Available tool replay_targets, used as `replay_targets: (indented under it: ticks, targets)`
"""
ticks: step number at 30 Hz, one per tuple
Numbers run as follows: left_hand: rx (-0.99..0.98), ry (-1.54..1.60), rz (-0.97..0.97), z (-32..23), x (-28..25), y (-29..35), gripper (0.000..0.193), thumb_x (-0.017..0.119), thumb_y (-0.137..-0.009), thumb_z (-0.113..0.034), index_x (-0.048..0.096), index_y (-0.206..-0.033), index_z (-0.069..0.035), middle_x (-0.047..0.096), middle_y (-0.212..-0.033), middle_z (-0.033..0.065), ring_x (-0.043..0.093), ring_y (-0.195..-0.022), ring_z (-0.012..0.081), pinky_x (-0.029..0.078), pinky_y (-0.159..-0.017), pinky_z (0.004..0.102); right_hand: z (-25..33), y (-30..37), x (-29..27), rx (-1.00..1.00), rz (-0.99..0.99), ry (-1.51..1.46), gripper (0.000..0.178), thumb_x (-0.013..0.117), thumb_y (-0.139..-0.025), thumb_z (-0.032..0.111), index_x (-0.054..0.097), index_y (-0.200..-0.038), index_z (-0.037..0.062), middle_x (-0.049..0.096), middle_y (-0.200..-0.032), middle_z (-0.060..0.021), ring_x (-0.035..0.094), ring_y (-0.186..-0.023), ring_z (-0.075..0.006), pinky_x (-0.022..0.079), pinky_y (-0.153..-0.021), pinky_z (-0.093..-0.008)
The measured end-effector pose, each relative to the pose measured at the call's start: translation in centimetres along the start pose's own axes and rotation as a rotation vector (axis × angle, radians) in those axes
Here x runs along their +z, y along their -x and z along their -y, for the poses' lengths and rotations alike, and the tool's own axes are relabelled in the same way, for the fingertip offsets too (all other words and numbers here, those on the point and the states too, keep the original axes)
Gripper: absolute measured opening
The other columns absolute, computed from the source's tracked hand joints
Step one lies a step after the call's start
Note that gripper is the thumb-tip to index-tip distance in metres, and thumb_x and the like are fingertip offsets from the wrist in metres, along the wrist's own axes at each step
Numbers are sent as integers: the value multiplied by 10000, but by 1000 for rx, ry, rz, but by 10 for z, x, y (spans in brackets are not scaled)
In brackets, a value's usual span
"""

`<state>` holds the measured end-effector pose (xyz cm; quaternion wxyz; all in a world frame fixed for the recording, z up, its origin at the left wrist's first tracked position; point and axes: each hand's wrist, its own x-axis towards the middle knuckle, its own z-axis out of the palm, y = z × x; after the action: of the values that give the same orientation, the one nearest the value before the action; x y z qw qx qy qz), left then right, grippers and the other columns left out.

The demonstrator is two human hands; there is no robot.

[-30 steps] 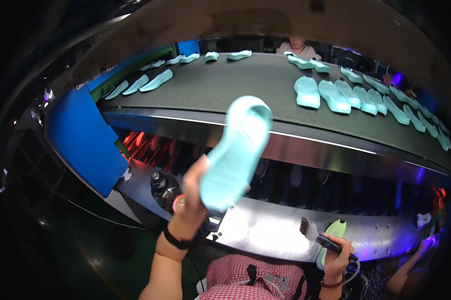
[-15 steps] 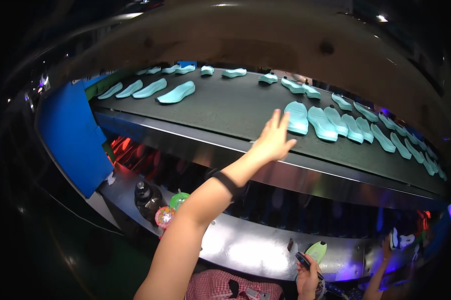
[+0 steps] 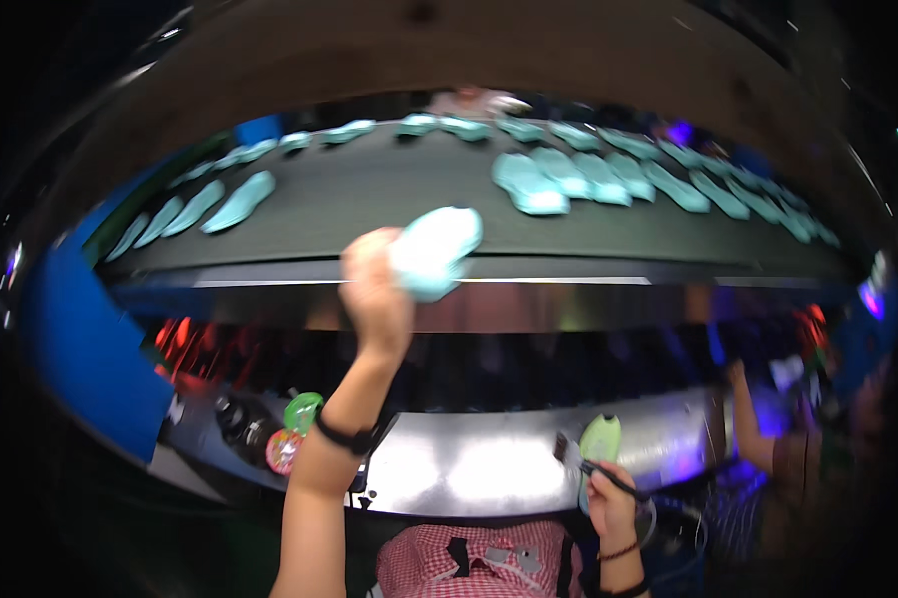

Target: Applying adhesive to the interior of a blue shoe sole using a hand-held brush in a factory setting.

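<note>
The left hand (image 3: 374,289) is clamped on a teal sole (image 3: 434,257), raised in front of the belt (image 3: 369,199); the right hand (image 3: 613,505) grips a brush (image 3: 591,467) over the worktop (image 3: 469,463), beside a green sole (image 3: 600,437); at the worktop's left stands a dark bottle (image 3: 252,433), contents hidden; near it, a green disc (image 3: 301,412) and a pink disc (image 3: 282,451), too blurred for any print to be read.
</note>
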<state>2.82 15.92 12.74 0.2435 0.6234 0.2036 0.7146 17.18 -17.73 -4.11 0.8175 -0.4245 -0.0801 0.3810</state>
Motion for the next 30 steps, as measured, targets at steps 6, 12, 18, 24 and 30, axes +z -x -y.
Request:
replay_targets:
  ticks: [6, 12, 18, 24, 30]
  targets:
    - [-1070, 828, 457, -9, -98, 61, 513, 525, -846, -156, 367, -1294, 37, 480, -1263, 181, 545, -1113, 270, 453, -951, 393, -5, -12, -9, -49, 5, 28, 218, 613, -793, -34, 596, -1009, -11, 628, -938, -90, 581, -818, -147, 455, -748, -252]
    - [-1343, 1627, 766, 9, -122, 193, 772, 577, -822, -452, 298, -1358, 29, 458, -1266, 255, 538, -1066, 419, 389, -953, 584, -10, -19, -3, 14, 25, -37, 210, 624, -790, -52, 593, -998, -47, 635, -969, -121, 598, -907, -171, 453, -868, -279]
    - [-1605, 1460, 487, -2, -82, 277, 999, 297, -737, -816, 219, -1440, -110, 321, -1422, 197, 312, -1297, 411, 226, -1072, 556, -26, -19, 19, 65, 228, 138, 214, 606, -779, -61, 629, -990, -35, 646, -1002, -145, 605, -957, -207, 449, -899, -309]
    - [-1646, 1581, 456, -18, -61, 279, 956, 159, -765, -809, 325, -1394, -109, 458, -1295, 226, 456, -1172, 421, 299, -1017, 587, -42, -38, 41, 141, 278, 281, 215, 660, -771, -28, 636, -984, -47, 655, -981, -134, 612, -903, -174, 466, -851, -283]
    - [-1609, 1575, 349, -20, -55, 277, 863, 156, -821, -743, 389, -1346, -99, 523, -1222, 199, 518, -1113, 371, 337, -1017, 522, -45, -57, 66, 63, 285, 414, 217, 691, -776, 25, 649, -979, -39, 667, -930, -99, 626, -842, -136, 499, -764, -243]
